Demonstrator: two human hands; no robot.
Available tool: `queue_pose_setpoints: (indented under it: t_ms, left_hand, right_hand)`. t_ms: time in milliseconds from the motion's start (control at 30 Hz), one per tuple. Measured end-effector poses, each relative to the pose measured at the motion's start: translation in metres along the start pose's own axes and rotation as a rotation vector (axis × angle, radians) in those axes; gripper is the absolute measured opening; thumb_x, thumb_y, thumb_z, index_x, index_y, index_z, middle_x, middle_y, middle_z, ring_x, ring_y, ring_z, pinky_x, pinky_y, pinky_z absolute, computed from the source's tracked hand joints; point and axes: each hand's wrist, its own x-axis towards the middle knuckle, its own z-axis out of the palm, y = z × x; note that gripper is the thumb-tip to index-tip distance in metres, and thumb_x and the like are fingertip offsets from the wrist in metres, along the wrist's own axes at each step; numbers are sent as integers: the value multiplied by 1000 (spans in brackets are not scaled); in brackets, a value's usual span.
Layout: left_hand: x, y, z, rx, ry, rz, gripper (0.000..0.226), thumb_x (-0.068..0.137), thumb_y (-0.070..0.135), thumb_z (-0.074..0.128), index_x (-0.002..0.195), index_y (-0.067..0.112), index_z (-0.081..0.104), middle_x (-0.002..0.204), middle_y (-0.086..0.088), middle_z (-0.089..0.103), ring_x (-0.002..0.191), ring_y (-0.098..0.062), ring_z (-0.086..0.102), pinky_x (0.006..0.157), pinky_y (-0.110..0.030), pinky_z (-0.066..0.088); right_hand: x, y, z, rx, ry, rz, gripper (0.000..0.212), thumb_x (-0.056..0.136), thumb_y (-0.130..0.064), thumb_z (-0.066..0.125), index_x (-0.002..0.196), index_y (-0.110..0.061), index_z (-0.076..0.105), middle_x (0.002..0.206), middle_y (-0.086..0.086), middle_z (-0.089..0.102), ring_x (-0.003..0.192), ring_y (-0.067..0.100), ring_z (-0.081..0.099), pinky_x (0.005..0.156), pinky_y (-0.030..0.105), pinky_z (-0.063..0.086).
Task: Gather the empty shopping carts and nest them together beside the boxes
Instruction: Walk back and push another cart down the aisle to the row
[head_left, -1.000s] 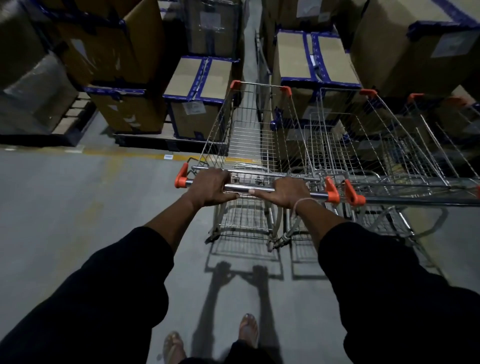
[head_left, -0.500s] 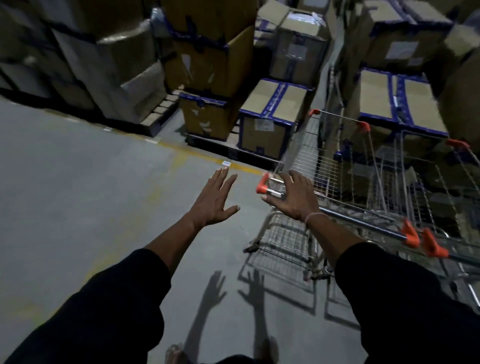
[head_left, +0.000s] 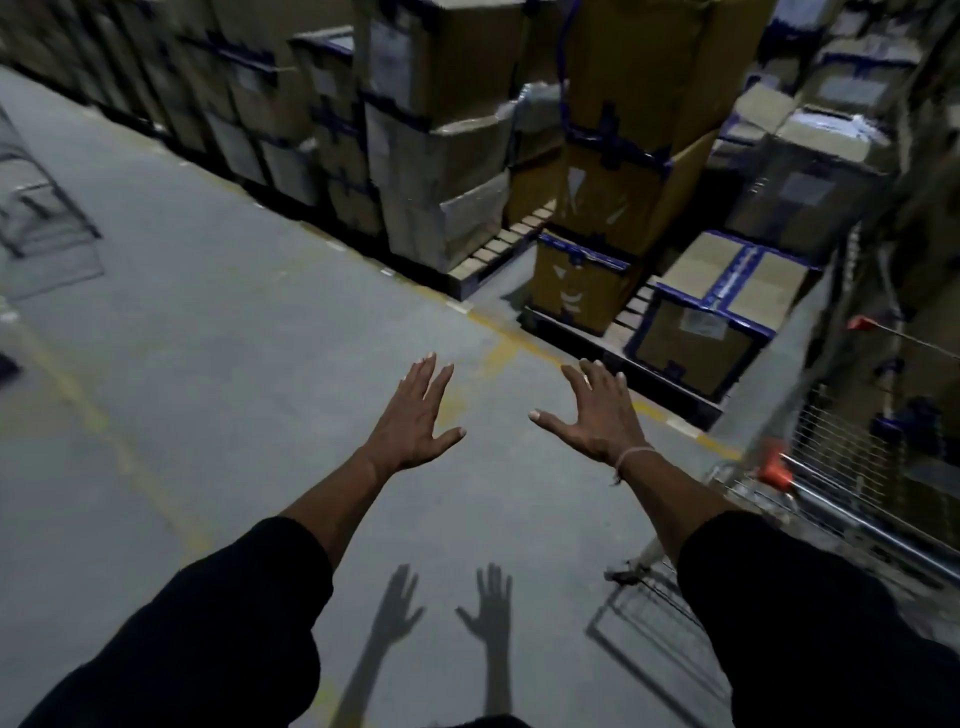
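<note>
While left hand (head_left: 410, 426) and right hand (head_left: 597, 415) hover spread, empty: rigid, free-rolling wire shopping cart (head_left: 831, 467); grip orange-capped steel handle (head_left: 810, 501).

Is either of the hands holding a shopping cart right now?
No: the left hand and right hand are both spread open over bare floor, apart from the shopping cart at the right edge.

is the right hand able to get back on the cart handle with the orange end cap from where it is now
Probably yes. The right hand is open and empty, held above bare floor. The cart handle lies to its right and lower, with nothing visible between them.
</note>
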Motion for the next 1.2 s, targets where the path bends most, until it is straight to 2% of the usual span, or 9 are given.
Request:
queue_pose_setpoints:
  t_ms: [367,567,733,867,967,1100,1200]
  left_hand:
    - [-60,-184,-54,8,87,-230,97,93,72,47,164,26,-1,170,-5,-14,157,-24,-11,127,-48,7]
    - [-62,-271,-67,-2,109,-367,97,94,71,49,164,28,-3,170,-2,-18,157,-21,-14,126,-44,2]
    - [-38,-359,-92,6,100,-506,97,93,72,48,163,30,-6,169,0,-21,157,-21,-15,126,-45,5]
    - [-8,-426,-127,14,85,-545,97,93,72,48,163,30,-6,169,0,-22,156,-22,-16,127,-49,9]
    - [19,-471,-150,26,123,-603,97,95,69,50,163,29,-5,169,0,-21,156,-22,-14,126,-46,8]
    - [40,-519,-165,25,162,-654,96,96,67,51,163,28,-6,169,-1,-22,157,-22,-14,126,-45,7]
    - [52,-559,-172,13,175,-695,95,96,68,48,163,30,-8,168,1,-24,156,-20,-18,127,-45,5]
  right_hand:
    - [122,-150,77,-6,-116,-191,137,57,-111,8,164,-28,27,172,6,18,160,27,8,128,54,-2]
    - [219,-214,115,2,-163,-298,137,58,-111,9,164,-27,27,172,8,19,160,28,8,128,54,-1]
    - [327,-276,150,37,-210,-374,136,58,-112,11,163,-27,28,171,8,22,159,28,12,128,55,-1]
    - [413,-329,166,39,-252,-431,136,58,-112,12,163,-27,29,170,8,24,159,28,14,128,55,0]
    - [474,-368,173,41,-260,-488,136,58,-111,12,163,-27,29,170,7,25,159,28,15,128,55,0]
    - [536,-418,183,12,-278,-568,127,65,-106,23,163,-26,31,168,9,28,158,30,18,128,56,2]
    - [583,-456,197,-9,-305,-623,132,62,-109,17,163,-25,29,169,9,26,158,30,16,128,57,0]
